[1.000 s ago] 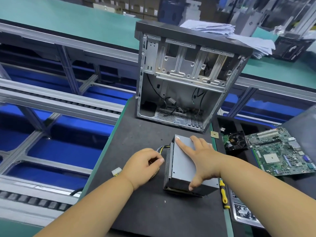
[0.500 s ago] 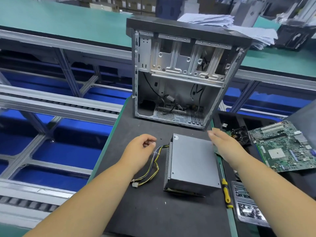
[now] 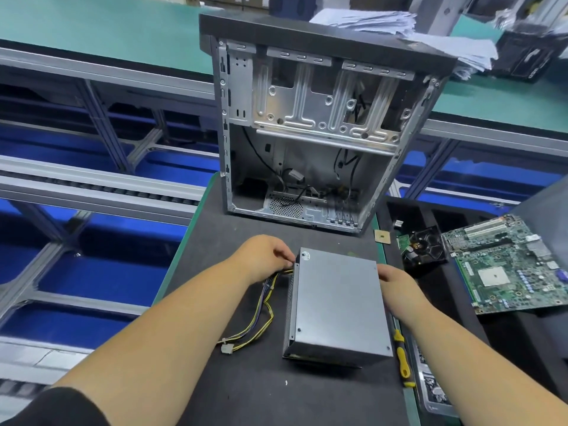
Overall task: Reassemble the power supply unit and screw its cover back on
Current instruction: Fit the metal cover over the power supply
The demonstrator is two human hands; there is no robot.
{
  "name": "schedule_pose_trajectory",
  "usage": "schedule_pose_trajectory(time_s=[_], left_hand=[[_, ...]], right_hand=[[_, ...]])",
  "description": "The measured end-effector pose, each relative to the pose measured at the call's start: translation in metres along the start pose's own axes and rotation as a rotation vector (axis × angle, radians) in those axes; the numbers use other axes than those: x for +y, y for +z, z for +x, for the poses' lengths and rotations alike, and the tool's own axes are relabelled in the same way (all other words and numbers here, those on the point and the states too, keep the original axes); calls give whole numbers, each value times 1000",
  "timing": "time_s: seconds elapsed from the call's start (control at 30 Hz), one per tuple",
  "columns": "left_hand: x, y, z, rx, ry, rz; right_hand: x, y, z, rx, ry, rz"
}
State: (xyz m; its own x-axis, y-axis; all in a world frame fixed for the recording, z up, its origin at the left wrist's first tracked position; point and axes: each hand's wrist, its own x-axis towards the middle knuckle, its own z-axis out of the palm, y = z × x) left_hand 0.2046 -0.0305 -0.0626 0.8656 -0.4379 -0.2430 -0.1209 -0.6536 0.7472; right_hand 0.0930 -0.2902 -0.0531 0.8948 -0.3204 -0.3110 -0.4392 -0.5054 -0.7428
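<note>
A plain grey metal power supply box [image 3: 336,305] is seen on a dark charcoal table [image 3: 246,392] edged in green; its wire bundle [image 3: 261,315] is coloured yellow and black.

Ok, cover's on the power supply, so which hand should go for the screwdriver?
Right. The right hand is at the power supply's right edge, with the yellow screwdriver just beside that forearm; the left hand is across the unit by the cables.

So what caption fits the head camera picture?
Both hands, left hand and right hand, flank a grey power supply before an open computer case.
</note>
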Motion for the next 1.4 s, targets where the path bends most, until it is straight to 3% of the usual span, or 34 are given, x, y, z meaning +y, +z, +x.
schedule_pose_trajectory(time_s=[0.23,0.47,0.8,1.0,1.4], left_hand=[[-14,-1,12,-94,115,67],[-26,12,13,-40,187,67],[-21,12,13,-92,359,535],[-24,18,11,-66,374,485],[-30,29,7,33,366,422]], right_hand=[[2,2,6,-32,-47,-96],[7,-5,3,-63,-132,-172],[12,2,7,-36,-146,-390],[10,6,7,-8,-227,-507],[10,15,8,63,-165,-526]])
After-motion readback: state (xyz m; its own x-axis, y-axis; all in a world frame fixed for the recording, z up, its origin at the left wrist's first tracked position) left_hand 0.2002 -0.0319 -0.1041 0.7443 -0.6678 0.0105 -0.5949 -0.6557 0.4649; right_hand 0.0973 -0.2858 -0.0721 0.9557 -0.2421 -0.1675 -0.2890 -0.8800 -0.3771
